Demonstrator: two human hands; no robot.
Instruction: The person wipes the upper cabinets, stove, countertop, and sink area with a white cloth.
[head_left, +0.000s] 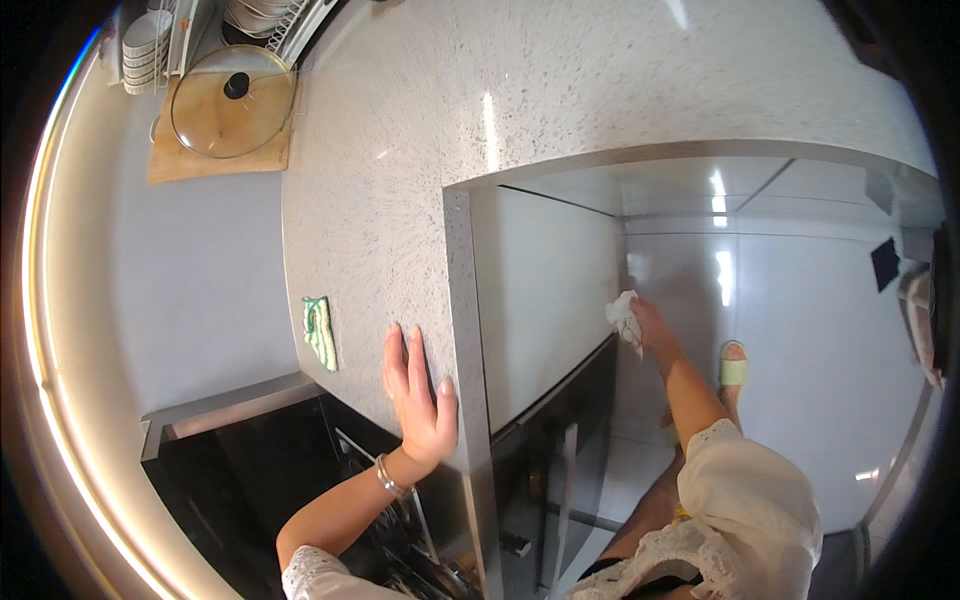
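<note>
My left hand (420, 405) rests with fingers spread on the speckled stone countertop (375, 210), close to its front edge. A silver bangle circles that wrist. In my right hand (654, 324) is a crumpled white tissue or cloth (625, 315), held low beside the white cabinet front (551, 300) under the counter. Whether the tissue touches the cabinet cannot be made out. A green-and-white striped cloth (321, 332) lies on the countertop, to the left of my left hand and apart from it.
A glass lid (202, 112) leans over a wooden cutting board (169, 166) by the wall. Stacked bowls (142, 56) and a dish rack (292, 37) stand at the upper left. Black appliance surfaces (240, 450) flank the counter's near end. My slippered foot (733, 367) is on the glossy floor (795, 420).
</note>
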